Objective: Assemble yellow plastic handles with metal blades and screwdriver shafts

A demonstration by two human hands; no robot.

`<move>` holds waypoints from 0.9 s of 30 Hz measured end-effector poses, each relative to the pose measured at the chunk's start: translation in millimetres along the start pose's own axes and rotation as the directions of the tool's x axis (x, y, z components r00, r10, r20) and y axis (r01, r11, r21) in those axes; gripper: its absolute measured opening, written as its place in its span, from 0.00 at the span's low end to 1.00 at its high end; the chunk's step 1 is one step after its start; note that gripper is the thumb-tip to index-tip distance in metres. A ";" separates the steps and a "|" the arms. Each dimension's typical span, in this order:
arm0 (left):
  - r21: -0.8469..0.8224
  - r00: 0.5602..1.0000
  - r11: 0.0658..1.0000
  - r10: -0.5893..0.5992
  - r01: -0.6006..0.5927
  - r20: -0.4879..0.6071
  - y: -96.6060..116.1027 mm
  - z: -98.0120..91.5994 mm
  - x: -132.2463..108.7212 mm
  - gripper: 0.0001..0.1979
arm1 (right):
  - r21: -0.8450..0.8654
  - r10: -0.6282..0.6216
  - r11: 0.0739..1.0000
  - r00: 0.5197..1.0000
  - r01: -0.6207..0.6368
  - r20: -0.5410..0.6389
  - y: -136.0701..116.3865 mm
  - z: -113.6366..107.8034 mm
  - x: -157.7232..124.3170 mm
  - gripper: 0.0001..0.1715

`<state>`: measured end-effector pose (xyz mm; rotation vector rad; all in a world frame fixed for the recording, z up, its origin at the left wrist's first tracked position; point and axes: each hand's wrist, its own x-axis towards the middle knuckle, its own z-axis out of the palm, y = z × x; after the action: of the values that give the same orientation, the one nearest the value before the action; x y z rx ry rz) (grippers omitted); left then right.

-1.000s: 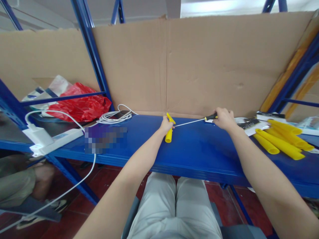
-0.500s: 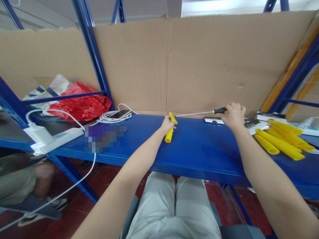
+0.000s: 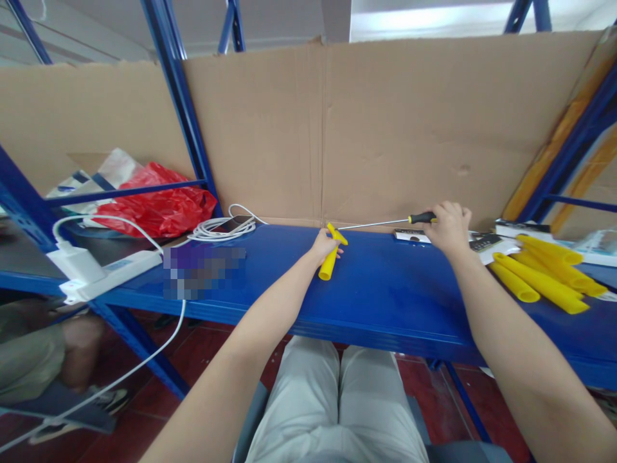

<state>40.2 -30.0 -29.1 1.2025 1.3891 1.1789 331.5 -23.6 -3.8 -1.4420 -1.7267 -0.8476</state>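
Note:
My left hand (image 3: 322, 245) is closed round a yellow plastic handle-shaped piece (image 3: 330, 260) that rests on the blue metal shelf (image 3: 385, 296). My right hand (image 3: 448, 228) grips a screwdriver (image 3: 385, 222) by its black-and-yellow handle. The long thin shaft runs left, level above the shelf, and its tip ends close to the top of the yellow piece. I cannot tell whether the tip touches it.
Several yellow tubes (image 3: 544, 273) and flat packets (image 3: 486, 242) lie at the right. A coiled white cable with a phone (image 3: 224, 225), a red bag (image 3: 154, 202) and a white power strip (image 3: 103, 273) are at the left. Cardboard (image 3: 385, 128) backs the shelf. Another person's legs (image 3: 43, 350) show at lower left.
My right hand lifted the screwdriver off the yellow piece and drew it right, then brought the level shaft back so its tip is near the piece's top. My left hand stayed put.

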 end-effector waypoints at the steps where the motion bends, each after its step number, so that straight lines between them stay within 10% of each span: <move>1: -0.008 1.000 1.000 -0.009 0.009 0.003 0.2 0.0 0.1 0.21 | -0.001 -0.004 1.000 1.000 0.004 0.000 0.3 0.5 0.0 0.13; 27: -0.057 0.999 0.998 -0.035 0.035 0.015 -3.7 -1.0 6.3 0.24 | 0.028 0.009 1.000 1.000 -0.010 0.024 -6.7 -6.8 1.2 0.13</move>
<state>38.2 -24.1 -32.9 1.1401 1.3519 1.1758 325.6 -29.8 0.5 -1.4461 -1.7415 -0.8003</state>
